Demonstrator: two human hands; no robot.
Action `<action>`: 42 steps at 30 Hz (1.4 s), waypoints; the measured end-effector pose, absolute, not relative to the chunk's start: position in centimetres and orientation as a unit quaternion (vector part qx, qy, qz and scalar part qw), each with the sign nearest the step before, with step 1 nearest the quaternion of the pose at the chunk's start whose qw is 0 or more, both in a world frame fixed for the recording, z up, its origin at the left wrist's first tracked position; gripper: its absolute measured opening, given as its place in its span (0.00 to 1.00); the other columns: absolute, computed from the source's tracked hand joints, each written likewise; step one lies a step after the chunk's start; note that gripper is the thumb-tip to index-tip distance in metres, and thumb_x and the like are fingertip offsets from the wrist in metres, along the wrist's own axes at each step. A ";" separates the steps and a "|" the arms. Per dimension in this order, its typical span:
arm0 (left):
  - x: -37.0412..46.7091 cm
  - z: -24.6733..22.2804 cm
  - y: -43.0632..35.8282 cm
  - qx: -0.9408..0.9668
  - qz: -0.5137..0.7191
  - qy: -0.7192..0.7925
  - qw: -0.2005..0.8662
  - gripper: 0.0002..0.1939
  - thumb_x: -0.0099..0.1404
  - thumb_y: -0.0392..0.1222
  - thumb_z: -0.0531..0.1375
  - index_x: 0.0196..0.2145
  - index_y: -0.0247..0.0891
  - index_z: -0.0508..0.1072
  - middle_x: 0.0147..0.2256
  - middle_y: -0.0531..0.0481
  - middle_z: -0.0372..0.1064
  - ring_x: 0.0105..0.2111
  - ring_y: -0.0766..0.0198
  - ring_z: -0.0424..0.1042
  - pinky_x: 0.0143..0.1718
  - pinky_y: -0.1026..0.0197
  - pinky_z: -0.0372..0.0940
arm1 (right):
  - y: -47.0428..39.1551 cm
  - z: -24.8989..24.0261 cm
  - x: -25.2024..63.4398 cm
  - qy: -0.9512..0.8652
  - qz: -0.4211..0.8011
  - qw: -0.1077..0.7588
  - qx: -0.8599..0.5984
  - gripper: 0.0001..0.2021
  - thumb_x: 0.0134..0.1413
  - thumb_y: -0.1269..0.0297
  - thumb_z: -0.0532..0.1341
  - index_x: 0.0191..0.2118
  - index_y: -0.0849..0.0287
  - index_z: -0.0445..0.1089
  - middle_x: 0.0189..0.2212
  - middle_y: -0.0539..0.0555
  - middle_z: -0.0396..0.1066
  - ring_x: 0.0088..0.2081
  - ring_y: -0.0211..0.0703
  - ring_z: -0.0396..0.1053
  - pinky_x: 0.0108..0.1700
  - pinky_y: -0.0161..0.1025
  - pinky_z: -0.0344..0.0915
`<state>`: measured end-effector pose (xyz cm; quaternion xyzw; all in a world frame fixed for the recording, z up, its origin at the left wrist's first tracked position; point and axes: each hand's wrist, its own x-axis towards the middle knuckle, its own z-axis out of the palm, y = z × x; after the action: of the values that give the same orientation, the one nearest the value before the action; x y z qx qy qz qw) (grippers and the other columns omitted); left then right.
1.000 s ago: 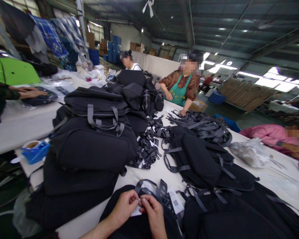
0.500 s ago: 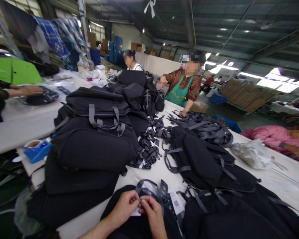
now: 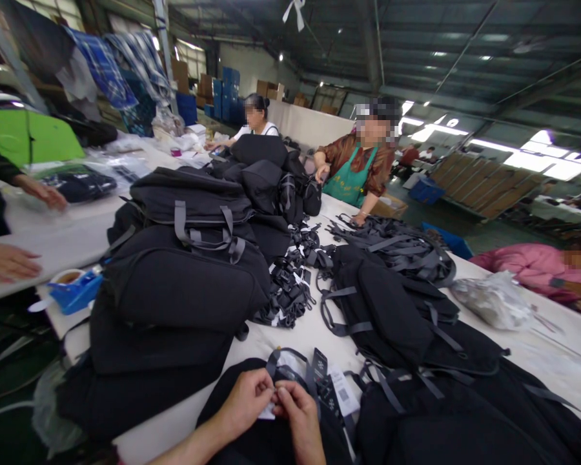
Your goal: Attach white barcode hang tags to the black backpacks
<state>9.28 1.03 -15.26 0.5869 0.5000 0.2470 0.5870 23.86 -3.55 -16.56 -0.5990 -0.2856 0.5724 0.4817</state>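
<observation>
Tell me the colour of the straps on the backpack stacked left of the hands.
Grey straps on a black backpack, clearest in the head view.

Left hand [image 3: 246, 402] and right hand [image 3: 297, 413] meeting low at centre, fingertips pinched together and touching each other. Both loosely curled, knuckles up, thumbs tucked inward. Bare left forearm entering from the lower edge, angled up and rightward toward the meeting point.
</observation>
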 end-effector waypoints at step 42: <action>8.5 -15.6 0.3 0.610 0.200 0.529 0.555 0.07 0.66 0.37 0.59 0.29 0.36 0.70 0.26 0.55 0.68 0.29 0.64 0.70 0.35 0.60 0.66 | -3.9 -17.3 24.0 -0.471 0.501 0.417 -0.594 0.23 0.51 0.37 0.63 0.39 0.50 0.82 0.32 0.55 0.80 0.32 0.53 0.76 0.34 0.44 0.72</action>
<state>8.52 0.34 -15.62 0.6103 0.5286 0.1999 0.5552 24.01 -3.86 -17.26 -0.5939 -0.4712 0.5010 0.4174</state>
